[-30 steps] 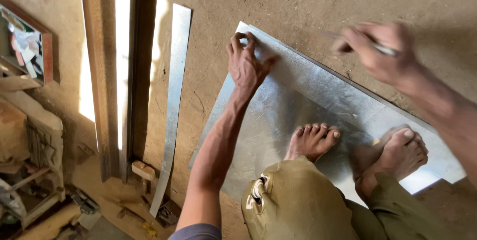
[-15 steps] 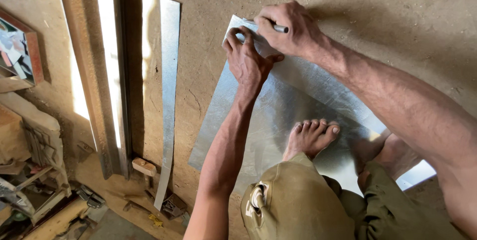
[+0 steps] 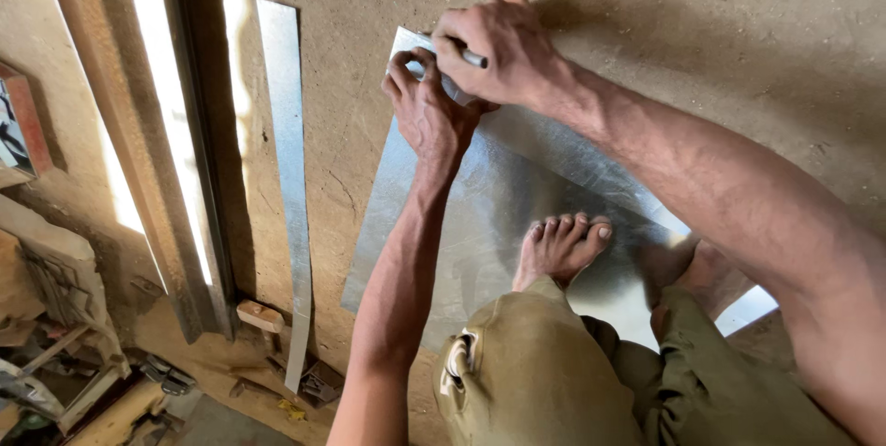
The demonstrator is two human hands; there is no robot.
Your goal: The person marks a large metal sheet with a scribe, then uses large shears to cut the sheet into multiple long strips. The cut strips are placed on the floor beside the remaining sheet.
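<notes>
On the floor: a galvanised metal sheet (image 3: 517,197) lies flat on the packed earth floor (image 3: 664,59), one corner pointing away from the person.
Far corner of the sheet: both hands meet here, touching each other.
Left hand (image 3: 429,114): pressed on the sheet near that corner, fingers curled, holding nothing that shows.
Right hand (image 3: 503,49): closed in a fist around a thin metal marking tool (image 3: 472,59), its tip hidden behind the left hand's fingers.
Left foot (image 3: 563,248): bare, standing on the middle of the sheet.
Right foot (image 3: 692,275): bare, on the sheet's near edge, partly hidden by the forearm.
Trousers (image 3: 554,372): olive-green, bent knees over the sheet's near side.
Left of the sheet: a long narrow metal strip (image 3: 288,178) lies on the floor, apart from the sheet.
Further left: a wooden door frame (image 3: 175,151) with bright light through the gaps.
Lower left: a small wooden block (image 3: 260,316) and scattered scraps, too small to tell.
</notes>
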